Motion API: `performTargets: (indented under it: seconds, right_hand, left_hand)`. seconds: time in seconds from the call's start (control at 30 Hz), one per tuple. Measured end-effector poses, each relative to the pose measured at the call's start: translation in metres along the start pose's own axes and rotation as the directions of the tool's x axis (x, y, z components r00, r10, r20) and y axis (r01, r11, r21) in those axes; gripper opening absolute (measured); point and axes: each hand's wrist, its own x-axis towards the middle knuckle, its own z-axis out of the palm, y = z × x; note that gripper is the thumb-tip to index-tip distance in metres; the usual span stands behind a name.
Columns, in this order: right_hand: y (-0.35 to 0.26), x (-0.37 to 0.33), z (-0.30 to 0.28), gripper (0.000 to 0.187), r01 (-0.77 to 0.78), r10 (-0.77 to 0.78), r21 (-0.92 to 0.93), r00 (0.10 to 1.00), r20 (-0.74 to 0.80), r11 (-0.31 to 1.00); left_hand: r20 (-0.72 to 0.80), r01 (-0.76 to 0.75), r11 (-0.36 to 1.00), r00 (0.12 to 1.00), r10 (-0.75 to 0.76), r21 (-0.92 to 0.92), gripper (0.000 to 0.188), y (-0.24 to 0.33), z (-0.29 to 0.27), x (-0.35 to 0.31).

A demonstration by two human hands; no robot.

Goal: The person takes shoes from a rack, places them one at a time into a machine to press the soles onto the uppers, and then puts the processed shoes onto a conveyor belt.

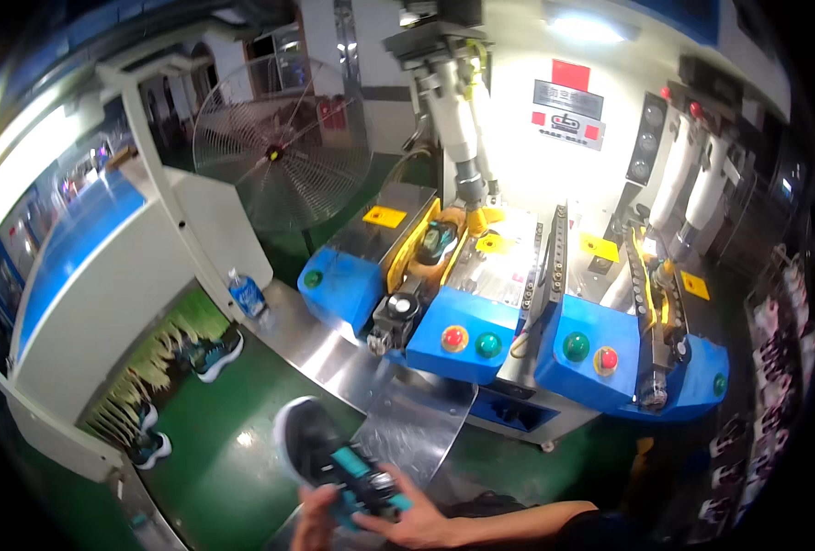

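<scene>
A dark sneaker with teal parts and a white sole is held low in front of me, its sole side turned to the left and slightly blurred. My right hand grips it at the near end, thumb and fingers closed around the upper. My left hand comes up from the lower edge and closes on the shoe's near left side; part of its fingers is hidden by the shoe. Just beyond the shoe is a bare metal shelf. Another dark shoe sits clamped in the machine's left station.
Blue machine housings with red and green buttons stand ahead. A bottle stands on the metal ledge. At left, shoes lie by a strip-curtained opening. Behind is a large fan; a shoe rack stands right.
</scene>
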Motion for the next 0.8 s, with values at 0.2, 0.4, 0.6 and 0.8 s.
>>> performTargets:
  seconds: [0.2, 0.4, 0.6, 0.8]
  right_hand:
    - [0.019, -0.016, -0.104, 0.055, -0.121, 0.201, 0.212, 0.888, -0.413, 0.97]
    - [0.008, -0.006, -0.16, 0.059, -0.221, 0.247, 0.113, 0.813, -0.527, 0.969]
    - [-0.028, 0.057, -0.164, 0.065, -0.209, 0.197, 0.03, 0.849, -0.49, 0.977]
    - [-0.004, 0.07, -0.173, 0.052, -0.429, 0.459, 0.213, 0.628, -0.628, 0.878]
  left_hand:
    - [-0.091, -0.178, 0.955, 0.975, 0.204, 0.235, 0.047, -0.068, 0.11, 0.083]
    - [0.196, -0.417, 0.683, 0.904, 0.38, 0.6, 0.06, -0.011, 0.14, 0.283]
    - [0.594, -0.533, -0.264, 0.701, 0.394, 0.804, 0.076, -0.033, 0.12, 0.56]
    - [0.407, -0.436, 0.157, 0.894, 0.187, 0.886, 0.049, -0.013, 0.18, 0.573]
